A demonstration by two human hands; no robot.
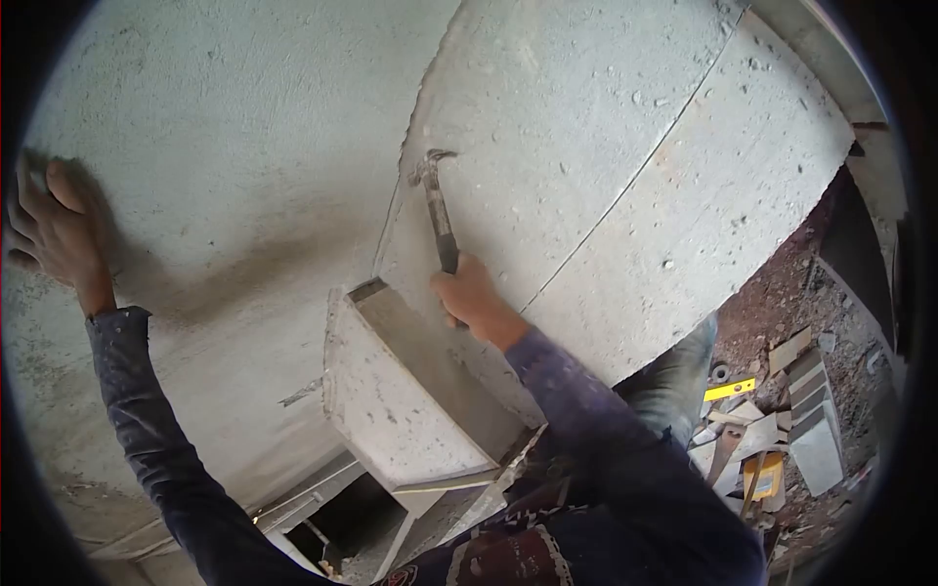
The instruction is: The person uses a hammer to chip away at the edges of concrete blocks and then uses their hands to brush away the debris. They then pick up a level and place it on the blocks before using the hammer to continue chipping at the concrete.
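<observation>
My right hand (479, 298) is wrapped round the dark grip of a claw hammer (438, 205). The hammer's head is up by the ragged edge where a pale, pitted panel (557, 156) meets the plastered wall (264, 117). Far to the left, my left hand (61, 230) rests with spread fingers against that wall, no tool in it. Below the hammer, a box-shaped, pale-sided ledge (401, 420) juts out from the wall. A straight seam (640, 166) runs slantwise across the pitted panel.
On the rubble-strewn ground at the lower right lie a yellow spirit level (730, 390), a handsaw (725, 447), a yellow container (765, 477) and several offcuts. Stacked pale slabs (816, 439) stand beside them. A dark opening (357, 518) shows under the ledge.
</observation>
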